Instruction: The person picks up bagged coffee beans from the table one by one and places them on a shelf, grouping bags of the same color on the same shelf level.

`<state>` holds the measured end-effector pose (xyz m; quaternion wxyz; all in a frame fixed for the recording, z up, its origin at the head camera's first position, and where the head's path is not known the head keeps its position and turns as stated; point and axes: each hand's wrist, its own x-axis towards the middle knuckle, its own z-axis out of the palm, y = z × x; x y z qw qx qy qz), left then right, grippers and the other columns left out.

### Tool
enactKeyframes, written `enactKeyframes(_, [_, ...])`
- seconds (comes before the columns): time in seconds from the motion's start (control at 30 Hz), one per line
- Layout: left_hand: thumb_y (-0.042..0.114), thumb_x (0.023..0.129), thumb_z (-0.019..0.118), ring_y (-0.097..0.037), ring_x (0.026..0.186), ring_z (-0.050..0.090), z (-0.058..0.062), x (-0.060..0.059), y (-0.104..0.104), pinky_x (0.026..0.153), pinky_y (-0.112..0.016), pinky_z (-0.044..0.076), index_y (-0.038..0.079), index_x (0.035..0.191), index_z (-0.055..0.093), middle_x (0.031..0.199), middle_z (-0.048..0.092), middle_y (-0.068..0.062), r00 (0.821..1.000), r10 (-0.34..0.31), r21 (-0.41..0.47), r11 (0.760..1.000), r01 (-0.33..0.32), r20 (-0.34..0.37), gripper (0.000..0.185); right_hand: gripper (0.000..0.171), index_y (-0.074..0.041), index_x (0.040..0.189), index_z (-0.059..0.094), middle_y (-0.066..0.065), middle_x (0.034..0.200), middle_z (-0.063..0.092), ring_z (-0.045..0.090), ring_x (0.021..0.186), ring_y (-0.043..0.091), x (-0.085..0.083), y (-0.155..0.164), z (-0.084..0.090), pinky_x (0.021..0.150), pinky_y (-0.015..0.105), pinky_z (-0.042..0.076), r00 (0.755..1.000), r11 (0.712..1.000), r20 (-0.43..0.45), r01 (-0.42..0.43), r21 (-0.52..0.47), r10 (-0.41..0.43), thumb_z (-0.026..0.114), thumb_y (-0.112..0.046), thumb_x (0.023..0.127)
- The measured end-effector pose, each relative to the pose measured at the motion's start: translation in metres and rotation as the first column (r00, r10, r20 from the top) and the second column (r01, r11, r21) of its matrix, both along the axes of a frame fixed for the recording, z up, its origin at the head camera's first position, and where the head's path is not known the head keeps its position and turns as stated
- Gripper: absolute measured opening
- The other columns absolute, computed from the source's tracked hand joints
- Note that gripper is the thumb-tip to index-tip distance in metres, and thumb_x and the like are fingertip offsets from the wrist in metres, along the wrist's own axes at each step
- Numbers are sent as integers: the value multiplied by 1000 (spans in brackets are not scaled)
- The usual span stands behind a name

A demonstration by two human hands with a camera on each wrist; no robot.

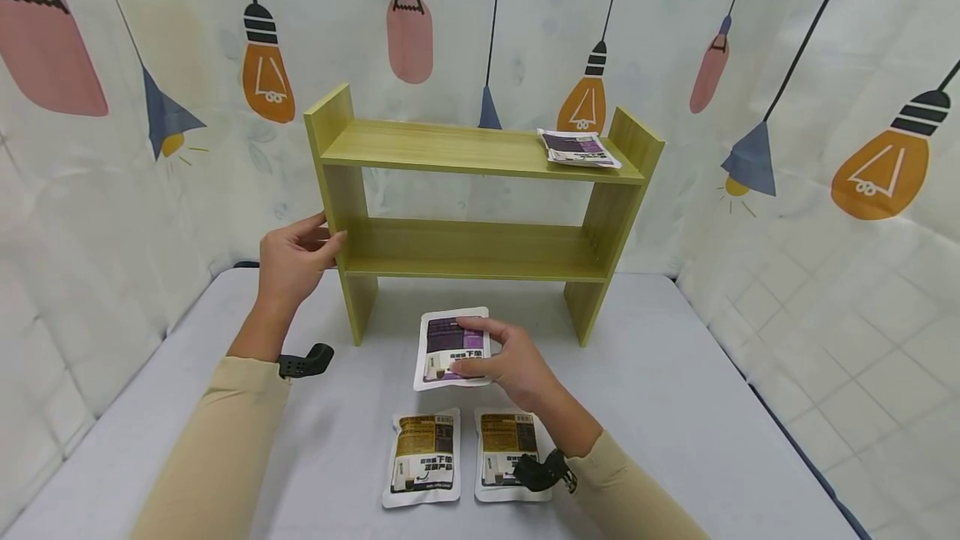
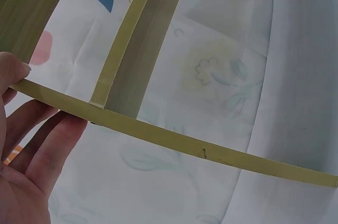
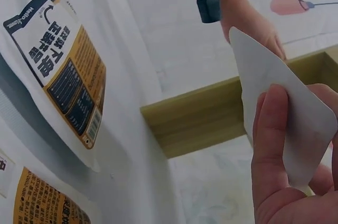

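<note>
My left hand [image 1: 292, 261] grips the left side panel of a small wooden shelf [image 1: 480, 250]. In the left wrist view its thumb lies on one face of the panel [image 2: 158, 133] and its fingers on the other. With thumb and fingers, my right hand [image 1: 510, 361] pinches a white-edged purple pouch [image 1: 438, 338] by its right side, in front of the shelf and over the table. The right wrist view shows the pouch's plain white back [image 3: 288, 102]. Below it lie two brown-and-yellow pouches, a left one [image 1: 425, 457] and a right one [image 1: 506, 444] partly hidden by the right wrist strap.
More purple pouches [image 1: 577, 148] lie flat on the right end of the shelf's top board. The shelf stands towards the back of a white-covered table [image 1: 675, 407]. Patterned cloth walls [image 1: 180, 215] rise behind the table and along both sides.
</note>
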<state>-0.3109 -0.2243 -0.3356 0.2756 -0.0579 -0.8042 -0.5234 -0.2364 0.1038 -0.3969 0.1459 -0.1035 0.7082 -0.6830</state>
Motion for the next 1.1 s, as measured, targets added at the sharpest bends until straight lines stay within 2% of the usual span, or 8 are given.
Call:
enactKeyframes(0.23, [31,94,74,12,75,67,1,1,0,64,-15,59,17,142,63,117,73,-26,1000,-4,1,1000,4,3,51,68,-17,142,63,17,132,58,70,99,20,2,2,8,82,32,63,1000,999,1,-22,-32,22,83,5,80])
enactKeyframes(0.73, [30,94,74,14,75,66,0,0,-1,64,-15,59,17,142,63,116,74,-24,1000,-1,0,1000,1,-7,50,66,-16,142,63,17,139,53,68,100,21,5,3,24,82,30,63,1000,1000,-13,-8,-21,8,83,3,81])
enactKeyframes(0.97, [29,94,74,12,75,66,1,1,-1,63,-14,59,16,142,63,117,73,-27,1000,-1,-4,1000,1,-5,51,67,-13,143,62,17,140,52,68,101,21,7,2,33,83,33,64,1000,998,1,-15,-65,15,80,8,81])
enactKeyframes(1.1, [31,95,74,12,76,66,1,2,-1,64,-14,59,18,143,62,118,73,-25,1000,2,-10,1000,-2,4,51,68,-13,142,62,17,136,55,68,100,21,8,1,39,83,33,64,1000,997,-6,-20,-68,19,80,9,81])
